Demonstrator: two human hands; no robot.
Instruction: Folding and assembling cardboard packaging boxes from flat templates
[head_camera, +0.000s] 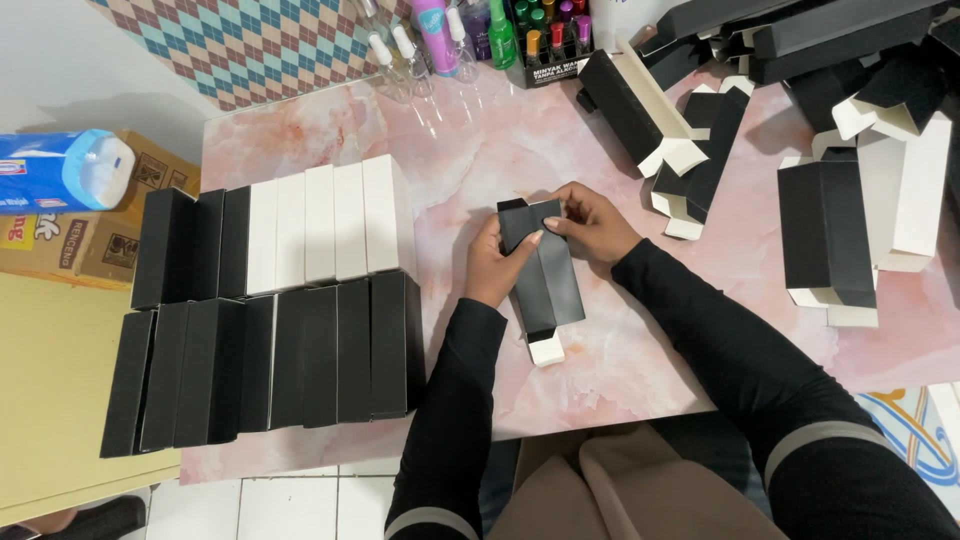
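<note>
Now Both Hands on the Black Carton

Centrally on the pink marbled tabletop (600, 370) lies a long black cardboard carton (545, 275), its white flap sticking out at the end nearest me. My left hand (492, 265) has its grip closed on the carton's far left edge, thumb laid across the black face. My right hand (590, 222) pinches the far right corner, fingers curled over the folded top flaps. Left of the carton, well apart, stand two neat rows of finished black and white boxes (275, 310). Right of it sits a loose pile of unfolded black and white cartons (850, 230). Beyond the carton, at the tabletop's far edge, stand small coloured bottles (480, 35).
</note>
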